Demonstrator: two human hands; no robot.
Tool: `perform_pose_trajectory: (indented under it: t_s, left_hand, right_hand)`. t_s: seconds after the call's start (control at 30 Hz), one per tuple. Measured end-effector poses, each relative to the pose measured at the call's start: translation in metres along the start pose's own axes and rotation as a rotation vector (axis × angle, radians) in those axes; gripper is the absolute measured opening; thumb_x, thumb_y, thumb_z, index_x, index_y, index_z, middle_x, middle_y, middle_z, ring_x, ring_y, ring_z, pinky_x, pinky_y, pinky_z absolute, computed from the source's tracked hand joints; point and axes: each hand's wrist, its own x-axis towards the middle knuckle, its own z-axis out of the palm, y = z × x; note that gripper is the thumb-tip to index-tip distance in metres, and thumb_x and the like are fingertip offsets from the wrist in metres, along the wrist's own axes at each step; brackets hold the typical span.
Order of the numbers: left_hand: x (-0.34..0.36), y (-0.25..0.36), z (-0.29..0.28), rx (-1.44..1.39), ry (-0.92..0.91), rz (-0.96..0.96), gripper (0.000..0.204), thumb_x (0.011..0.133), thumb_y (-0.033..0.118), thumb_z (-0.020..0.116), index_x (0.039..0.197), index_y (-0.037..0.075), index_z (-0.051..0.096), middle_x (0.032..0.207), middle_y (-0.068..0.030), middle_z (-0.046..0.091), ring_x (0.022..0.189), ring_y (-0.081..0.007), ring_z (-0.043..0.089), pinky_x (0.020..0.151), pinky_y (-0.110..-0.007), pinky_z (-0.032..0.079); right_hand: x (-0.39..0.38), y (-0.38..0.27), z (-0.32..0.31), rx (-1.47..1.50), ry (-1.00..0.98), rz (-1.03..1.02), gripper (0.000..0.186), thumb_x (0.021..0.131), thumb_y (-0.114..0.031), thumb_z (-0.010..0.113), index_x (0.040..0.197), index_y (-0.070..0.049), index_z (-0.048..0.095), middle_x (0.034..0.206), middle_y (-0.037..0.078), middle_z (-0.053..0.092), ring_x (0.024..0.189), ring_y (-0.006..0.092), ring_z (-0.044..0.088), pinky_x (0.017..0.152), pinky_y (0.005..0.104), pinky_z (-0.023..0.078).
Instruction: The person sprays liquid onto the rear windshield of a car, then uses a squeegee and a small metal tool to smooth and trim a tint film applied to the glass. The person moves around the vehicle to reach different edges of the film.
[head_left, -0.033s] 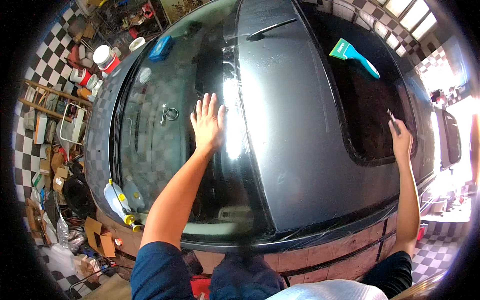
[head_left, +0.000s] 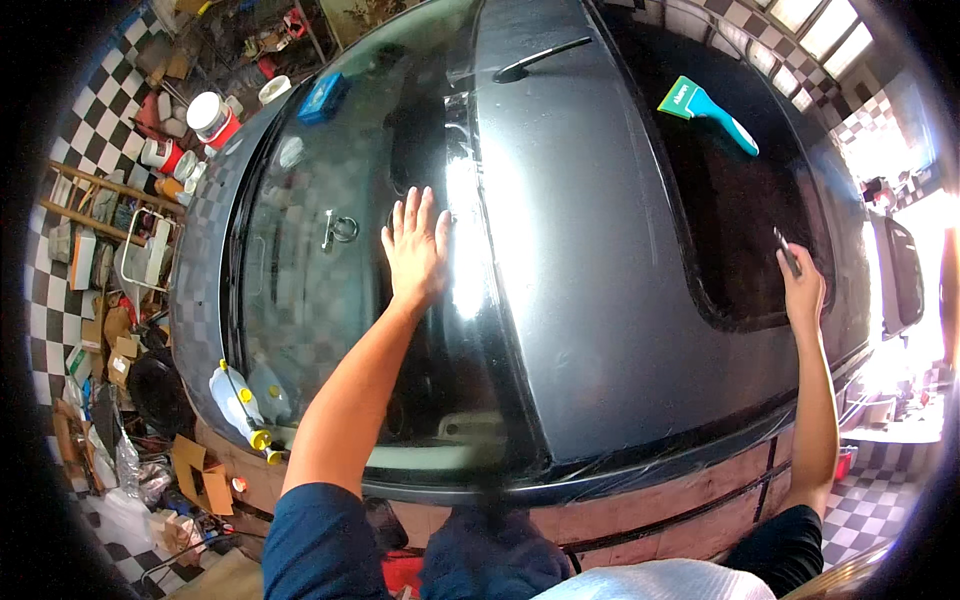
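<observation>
My left hand [head_left: 416, 243] lies flat with fingers spread on the top edge of the car's windshield [head_left: 310, 290], beside the grey roof [head_left: 570, 270]. Its fingers hold nothing. At the right, my right hand [head_left: 805, 285] is closed around a slim utility knife [head_left: 789, 258] with a dark body and a thin, pale tip. That hand is over the near right corner of the black glass roof panel [head_left: 735, 240]. Farther off on the same panel rests a teal and white squeegee [head_left: 712, 114] with a green blade end. Whether the knife tip touches the glass I cannot tell.
A blue box-shaped block [head_left: 322, 98] sits on the windshield's far side. A spray bottle with yellow fittings [head_left: 240, 405] stands at its near left corner. An antenna [head_left: 540, 60] rises from the roof. Buckets [head_left: 212, 118], cardboard boxes [head_left: 202, 476] and clutter line the left floor.
My right hand has shifted slightly toward me with the utility knife, and the knife's tip has come nearer. My left hand stays in place on the glass.
</observation>
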Motion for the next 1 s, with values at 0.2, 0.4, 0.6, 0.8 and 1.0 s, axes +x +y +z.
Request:
perform_pose_trajectory:
  t_s: [0.2,0.4,0.6,0.8,1.0]
  left_hand:
    - [-0.001,0.001,0.003,-0.006,-0.004,0.003,0.054,0.098,0.043,0.030,0.144,0.014,0.029,0.151,-0.0087,0.023,0.140,-0.0303,0.017,0.111,-0.054,0.013]
    - [0.000,0.000,0.005,-0.011,0.001,0.014,0.055,0.097,0.044,0.030,0.144,0.015,0.029,0.152,-0.0071,0.023,0.140,-0.0294,0.018,0.111,-0.054,0.012]
    - [0.002,-0.009,0.015,-0.032,0.020,0.003,0.056,0.096,0.047,0.031,0.144,0.018,0.029,0.152,-0.0046,0.022,0.140,-0.0278,0.017,0.110,-0.055,0.013]
    - [0.017,-0.035,0.002,-0.590,0.000,-0.028,0.060,0.092,0.051,0.038,0.139,0.012,0.038,0.151,-0.0100,0.025,0.141,-0.0292,0.017,0.111,-0.053,0.009]
    - [-0.109,-0.005,-0.046,-0.742,0.174,0.138,0.042,0.094,0.026,0.052,0.125,-0.003,0.048,0.130,-0.0168,0.050,0.125,-0.0246,0.043,0.106,-0.033,0.030]
  right_hand:
    - [-0.037,0.007,-0.011,-0.045,0.042,0.045,0.018,0.086,-0.022,0.063,0.101,-0.013,0.061,0.090,0.010,0.066,0.082,0.0294,0.065,0.071,0.0360,0.048]
    - [-0.036,0.015,-0.009,-0.126,-0.005,0.035,0.020,0.086,-0.021,0.061,0.105,-0.016,0.057,0.093,0.010,0.066,0.088,0.0300,0.064,0.072,0.0396,0.048]
    - [-0.037,0.016,-0.005,-0.127,-0.018,0.034,0.020,0.087,-0.024,0.059,0.106,-0.018,0.055,0.094,0.010,0.066,0.089,0.0332,0.063,0.073,0.0424,0.047]
    - [-0.029,0.010,-0.004,-0.136,-0.047,-0.013,0.021,0.089,-0.026,0.057,0.108,-0.019,0.051,0.096,0.013,0.065,0.088,0.0358,0.062,0.072,0.0448,0.046]
    - [-0.044,0.023,-0.024,-0.079,-0.027,0.042,0.040,0.091,-0.047,0.050,0.105,-0.009,0.053,0.095,0.020,0.064,0.091,0.0402,0.060,0.074,0.0464,0.046]
